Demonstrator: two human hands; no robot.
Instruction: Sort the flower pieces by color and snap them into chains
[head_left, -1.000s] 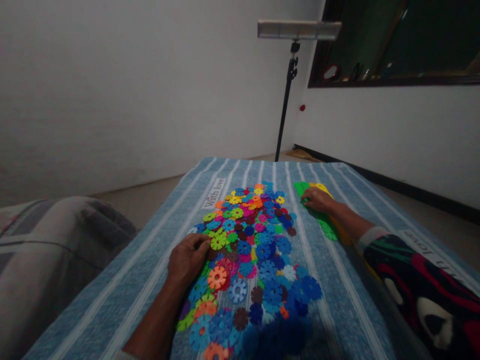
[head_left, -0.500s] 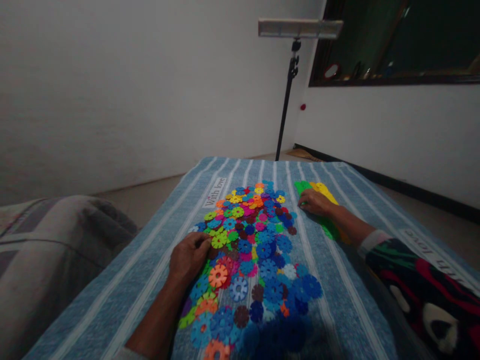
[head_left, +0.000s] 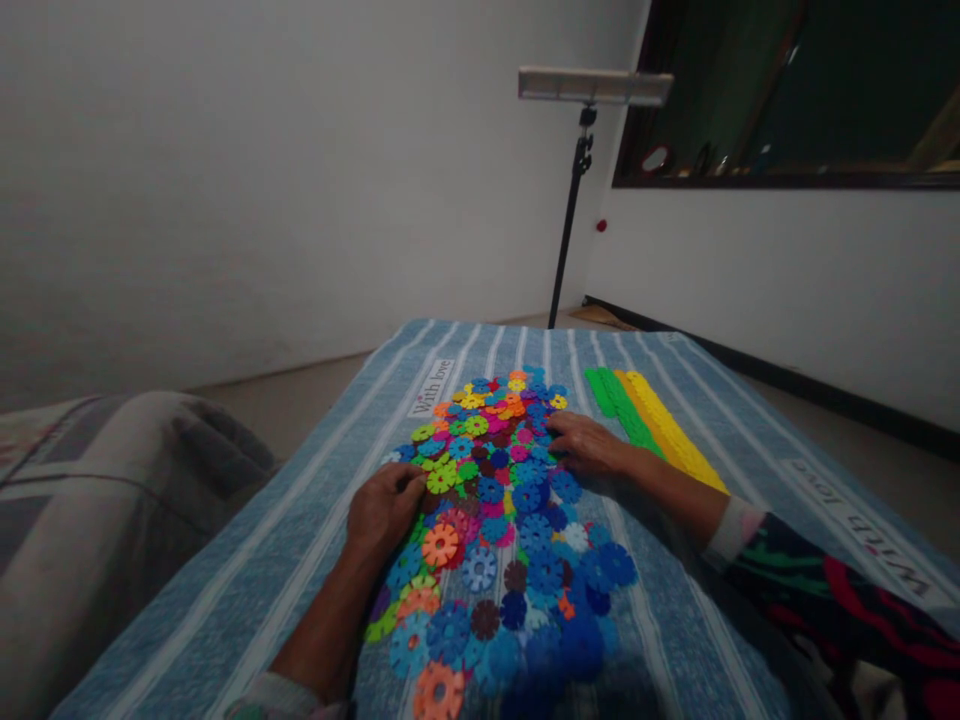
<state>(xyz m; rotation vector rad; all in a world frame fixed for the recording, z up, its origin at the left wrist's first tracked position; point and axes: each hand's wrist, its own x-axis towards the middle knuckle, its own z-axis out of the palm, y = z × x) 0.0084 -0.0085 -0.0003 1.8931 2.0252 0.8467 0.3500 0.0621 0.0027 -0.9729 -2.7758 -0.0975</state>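
A long pile of colourful flower-shaped plastic discs [head_left: 535, 535] spreads down the middle of the striped cloth. At its left edge rests my left hand [head_left: 384, 508], thumb and fingers drawn together beside a yellow-green disc [head_left: 440, 478]; whatever they may pinch is hidden. My right hand [head_left: 589, 445] reaches over the pile's right edge near blue and dark discs, its fingertips slightly apart and nothing visible in them. To the right lie sorted strips of overlapping discs: a green row [head_left: 622, 412], an orange row [head_left: 646, 415] and a yellow row [head_left: 675, 432].
The blue striped cloth [head_left: 247, 600] covers the table, with printed lettering on both sides. A grey fabric-covered shape [head_left: 135, 520] stands at the left. Beyond the far edge is a black stand [head_left: 568, 230] bearing a light panel, before white walls and a dark window.
My right hand has moved left, from the green row to the pile's right edge, uncovering the rows. My left hand stays almost where it was. The view has shifted slightly.
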